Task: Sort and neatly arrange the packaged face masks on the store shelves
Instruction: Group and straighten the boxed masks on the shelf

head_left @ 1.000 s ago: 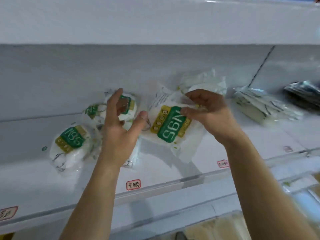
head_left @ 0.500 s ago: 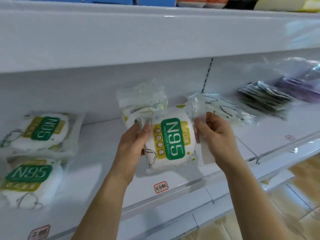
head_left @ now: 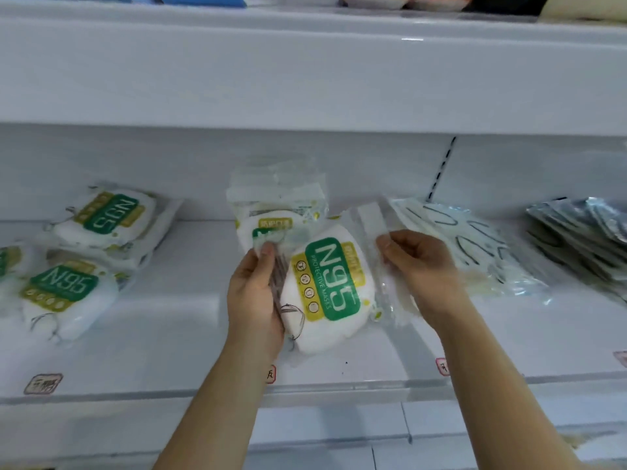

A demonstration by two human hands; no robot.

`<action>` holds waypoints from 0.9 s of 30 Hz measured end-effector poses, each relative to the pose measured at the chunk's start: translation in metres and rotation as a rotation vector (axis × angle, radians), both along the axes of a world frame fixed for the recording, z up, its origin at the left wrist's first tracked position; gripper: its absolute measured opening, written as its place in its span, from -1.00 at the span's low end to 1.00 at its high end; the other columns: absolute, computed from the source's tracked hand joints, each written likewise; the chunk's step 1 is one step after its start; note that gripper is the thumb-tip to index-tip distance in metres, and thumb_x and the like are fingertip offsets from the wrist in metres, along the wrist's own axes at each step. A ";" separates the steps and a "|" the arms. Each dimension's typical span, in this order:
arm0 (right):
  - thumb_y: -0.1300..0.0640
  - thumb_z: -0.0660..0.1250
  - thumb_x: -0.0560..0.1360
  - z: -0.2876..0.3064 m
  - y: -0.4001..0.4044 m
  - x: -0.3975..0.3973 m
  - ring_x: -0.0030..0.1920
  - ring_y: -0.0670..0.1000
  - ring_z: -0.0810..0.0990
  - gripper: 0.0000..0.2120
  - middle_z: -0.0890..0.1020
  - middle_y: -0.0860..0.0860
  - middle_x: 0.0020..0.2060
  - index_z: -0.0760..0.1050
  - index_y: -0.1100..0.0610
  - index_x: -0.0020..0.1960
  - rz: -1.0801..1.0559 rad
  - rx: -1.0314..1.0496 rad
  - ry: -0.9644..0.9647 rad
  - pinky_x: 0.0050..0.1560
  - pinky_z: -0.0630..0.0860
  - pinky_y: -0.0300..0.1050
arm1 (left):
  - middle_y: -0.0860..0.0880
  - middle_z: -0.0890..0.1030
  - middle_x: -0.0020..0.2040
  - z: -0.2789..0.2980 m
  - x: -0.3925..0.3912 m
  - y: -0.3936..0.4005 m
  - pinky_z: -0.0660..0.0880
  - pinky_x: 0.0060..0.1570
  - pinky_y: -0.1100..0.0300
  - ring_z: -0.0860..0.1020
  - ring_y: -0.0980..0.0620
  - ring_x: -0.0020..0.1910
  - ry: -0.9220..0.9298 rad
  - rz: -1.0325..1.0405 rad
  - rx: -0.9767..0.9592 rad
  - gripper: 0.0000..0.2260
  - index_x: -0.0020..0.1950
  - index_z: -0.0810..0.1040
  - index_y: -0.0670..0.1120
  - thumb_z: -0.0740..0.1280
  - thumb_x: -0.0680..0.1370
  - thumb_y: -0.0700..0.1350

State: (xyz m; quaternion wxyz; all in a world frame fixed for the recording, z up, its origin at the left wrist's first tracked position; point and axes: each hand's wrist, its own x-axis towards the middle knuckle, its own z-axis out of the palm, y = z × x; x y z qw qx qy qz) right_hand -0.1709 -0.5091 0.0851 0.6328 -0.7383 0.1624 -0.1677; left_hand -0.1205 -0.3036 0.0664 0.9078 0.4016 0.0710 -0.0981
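A white N95 mask pack (head_left: 327, 293) with a green and yellow label is held up in front of the white shelf (head_left: 169, 351). My left hand (head_left: 254, 296) grips its left edge and my right hand (head_left: 419, 266) pinches its clear right flap. Just behind it a stack of similar packs (head_left: 276, 201) leans against the back wall. Two more N95 packs lie at the left: one (head_left: 108, 218) further back, one (head_left: 64, 296) nearer the front.
White masks with black ear loops in clear bags (head_left: 475, 245) lie right of my hands. A pile of dark silvery packs (head_left: 583, 239) sits at the far right. Price tags (head_left: 42, 383) line the shelf's front lip. Another shelf (head_left: 305, 69) hangs overhead.
My right hand carried the N95 pack to the right, away from the left-hand packs; my left hand joined it on the pack's left edge. The pack now stands upright, tilted slightly.
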 end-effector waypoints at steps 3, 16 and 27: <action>0.07 0.28 0.69 -0.033 -0.008 0.029 -0.06 -0.01 0.70 -0.82 0.73 0.02 -0.07 0.65 0.08 0.09 0.060 0.142 0.120 -0.07 0.62 -0.11 | -0.28 0.62 0.29 -0.004 0.004 0.006 0.48 0.31 -0.32 0.59 -0.31 0.28 0.014 0.020 -0.050 -0.69 0.33 0.54 -0.20 0.27 0.64 -0.11; 0.04 0.31 0.62 -0.050 -0.109 0.046 -0.26 -0.03 0.45 -0.79 0.47 -0.07 -0.29 0.49 -0.03 -0.20 -0.030 0.263 0.071 -0.15 0.38 -0.09 | -0.16 0.63 0.33 0.003 -0.003 -0.012 0.64 0.09 -0.18 0.63 -0.21 0.26 0.063 -0.149 -0.097 -0.60 0.49 0.48 -0.08 0.18 0.69 0.04; 0.30 0.49 0.49 -0.013 -0.030 -0.029 -0.32 0.02 0.67 -0.96 0.72 0.11 -0.29 0.68 0.20 -0.13 -0.003 0.101 -0.020 -0.26 0.59 -0.11 | -0.15 0.63 0.32 -0.005 -0.001 -0.039 0.59 0.20 -0.11 0.61 -0.17 0.30 0.046 0.017 -0.136 -0.64 0.45 0.51 -0.13 0.24 0.68 -0.08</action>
